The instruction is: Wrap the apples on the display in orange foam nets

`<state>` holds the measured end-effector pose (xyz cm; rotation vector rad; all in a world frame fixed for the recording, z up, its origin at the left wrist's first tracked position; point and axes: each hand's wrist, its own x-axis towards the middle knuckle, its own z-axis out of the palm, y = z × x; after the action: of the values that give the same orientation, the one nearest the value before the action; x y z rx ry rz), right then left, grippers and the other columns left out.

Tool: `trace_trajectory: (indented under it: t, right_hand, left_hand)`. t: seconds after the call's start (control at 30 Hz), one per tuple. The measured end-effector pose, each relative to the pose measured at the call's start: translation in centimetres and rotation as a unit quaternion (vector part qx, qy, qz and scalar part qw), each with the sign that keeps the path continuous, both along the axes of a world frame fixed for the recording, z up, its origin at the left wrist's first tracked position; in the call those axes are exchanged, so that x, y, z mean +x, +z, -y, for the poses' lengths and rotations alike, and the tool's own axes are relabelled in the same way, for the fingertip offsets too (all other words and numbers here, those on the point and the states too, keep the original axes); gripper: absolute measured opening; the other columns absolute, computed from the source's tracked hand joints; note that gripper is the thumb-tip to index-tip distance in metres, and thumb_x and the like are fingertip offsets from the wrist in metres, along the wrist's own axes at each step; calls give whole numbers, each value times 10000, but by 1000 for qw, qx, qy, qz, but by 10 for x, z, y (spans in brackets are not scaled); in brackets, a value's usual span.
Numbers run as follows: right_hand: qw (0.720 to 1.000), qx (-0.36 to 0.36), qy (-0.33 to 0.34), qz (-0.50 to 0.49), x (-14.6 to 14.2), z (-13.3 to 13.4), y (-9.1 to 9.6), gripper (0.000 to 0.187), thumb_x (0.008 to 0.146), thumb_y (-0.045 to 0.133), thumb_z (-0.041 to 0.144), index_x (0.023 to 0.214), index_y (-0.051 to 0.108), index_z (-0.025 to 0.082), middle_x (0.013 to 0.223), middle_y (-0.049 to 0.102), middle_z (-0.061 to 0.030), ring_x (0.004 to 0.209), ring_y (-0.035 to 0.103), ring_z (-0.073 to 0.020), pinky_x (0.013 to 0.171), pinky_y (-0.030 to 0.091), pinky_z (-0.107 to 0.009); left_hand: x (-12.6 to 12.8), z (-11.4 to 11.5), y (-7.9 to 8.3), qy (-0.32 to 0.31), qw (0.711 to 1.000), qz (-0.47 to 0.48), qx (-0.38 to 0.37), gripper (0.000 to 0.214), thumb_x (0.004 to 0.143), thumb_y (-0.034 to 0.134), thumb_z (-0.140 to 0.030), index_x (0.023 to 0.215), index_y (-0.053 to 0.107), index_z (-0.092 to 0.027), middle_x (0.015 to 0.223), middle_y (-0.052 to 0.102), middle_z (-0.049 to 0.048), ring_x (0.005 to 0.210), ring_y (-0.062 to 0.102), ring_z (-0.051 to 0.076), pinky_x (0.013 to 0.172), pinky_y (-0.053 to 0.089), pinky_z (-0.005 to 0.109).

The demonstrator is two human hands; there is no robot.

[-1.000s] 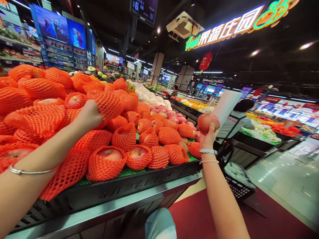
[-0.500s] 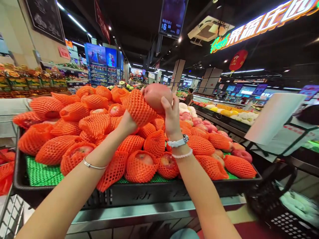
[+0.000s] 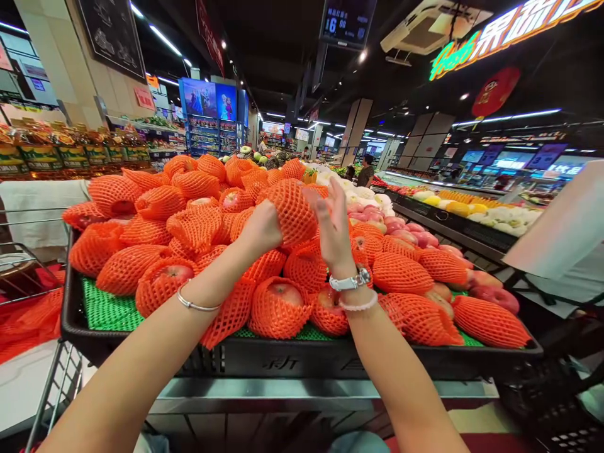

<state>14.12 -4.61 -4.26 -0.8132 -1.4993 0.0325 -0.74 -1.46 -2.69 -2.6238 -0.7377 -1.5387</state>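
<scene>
An apple wrapped in an orange foam net [image 3: 296, 212] is held up over the middle of the fruit pile. My left hand [image 3: 263, 225] is closed around its left end, and the net covers the apple's surface from view. Just to the right, my right hand [image 3: 336, 228] is raised with its fingers apart and slightly blurred, holding nothing. I cannot tell if its fingertips touch the net. Below both hands lie several netted apples, among them one with its reddish top showing [image 3: 283, 294].
A black crate [image 3: 302, 358] with a green mesh liner [image 3: 111, 308] holds the pile. Bare apples [image 3: 493, 297] lie at its right side. A shopping cart [image 3: 56, 384] stands at left, a white bag roll [image 3: 554, 220] at right. A person [image 3: 365, 171] stands farther back.
The apple has gone inside the orange net, which my left hand holds. My right hand has let go of the apple and opened. The view has turned slightly left.
</scene>
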Motion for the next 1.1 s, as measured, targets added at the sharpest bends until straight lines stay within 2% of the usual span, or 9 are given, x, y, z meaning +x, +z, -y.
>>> trace_trajectory:
  t: [0.07, 0.1, 0.2, 0.27, 0.4, 0.6, 0.83, 0.97, 1.1]
  right_hand:
    - [992, 85, -77, 59, -7, 10, -3, 596, 872, 502, 628, 1338, 405, 268, 1396, 430, -129, 1382, 363, -298, 1153, 310, -572]
    - [985, 110, -102, 90, -11, 13, -4, 588, 859, 549, 597, 1315, 410, 254, 1352, 438, -139, 1342, 392, -301, 1135, 336, -567]
    - [973, 110, -139, 146, -16, 15, -9, 463, 817, 650, 446, 1175, 466, 218, 1184, 500, -136, 1174, 482, -297, 1040, 433, -539]
    - [972, 87, -150, 158, -15, 14, -8, 299, 813, 631, 330, 1057, 503, 215, 1074, 551, -111, 1067, 521, -282, 967, 470, -519]
    - [984, 54, -120, 119, -7, 13, -1, 39, 830, 555, 238, 861, 546, 216, 897, 607, -60, 903, 574, -219, 854, 497, -426]
    - [996, -68, -22, -47, 10, 3, 9, 33, 797, 567, 223, 767, 572, 211, 737, 599, 11, 684, 564, -131, 673, 471, -310]
    - [945, -231, 121, -195, 18, 2, 19, 49, 771, 581, 175, 732, 567, 201, 689, 571, 43, 606, 530, -76, 615, 488, -239]
    - [925, -269, 156, -218, 21, 2, 19, 27, 790, 587, 189, 773, 571, 204, 738, 603, 29, 632, 571, -82, 632, 521, -243]
    - [926, -262, 164, -217, 27, -1, 18, 34, 810, 607, 184, 789, 585, 198, 778, 633, 10, 662, 604, -101, 675, 543, -284]
  left_hand:
    - [1, 2, 0, 75, 995, -51, -48, 47, 687, 589, -143, 648, 589, -169, 680, 602, 72, 678, 591, 229, 673, 464, 344]
    - [1, 3, 1, 117, 987, -77, -79, 158, 643, 583, -101, 541, 500, -188, 583, 521, 43, 607, 542, 207, 619, 420, 330]
    - [3, 7, 3, 199, 964, -107, -143, 421, 560, 574, -38, 421, 229, -236, 448, 229, -40, 484, 344, 132, 538, 287, 307]
    - [4, 9, 4, 191, 966, -90, -151, 448, 595, 563, -63, 428, 186, -239, 451, 159, -56, 469, 243, 106, 520, 236, 305]
    - [7, 10, 4, 116, 983, -52, -129, 344, 694, 579, -205, 500, 295, -221, 496, 253, -56, 492, 260, 97, 523, 239, 287]
    - [5, 5, 5, 118, 986, -41, -106, 335, 653, 663, -319, 583, 350, -223, 553, 428, -28, 557, 398, 118, 518, 281, 255]
    - [-4, 3, 11, 108, 990, -77, -39, 339, 658, 663, -320, 630, 339, -225, 610, 473, -19, 581, 449, 133, 564, 331, 276]
    - [-8, 3, 13, 90, 994, -65, -10, 307, 641, 660, -309, 711, 375, -218, 681, 502, -14, 652, 495, 156, 618, 372, 290]
    - [-10, 2, 13, 65, 997, -35, -5, 349, 598, 696, -291, 718, 375, -222, 691, 501, -26, 670, 502, 156, 622, 384, 291]
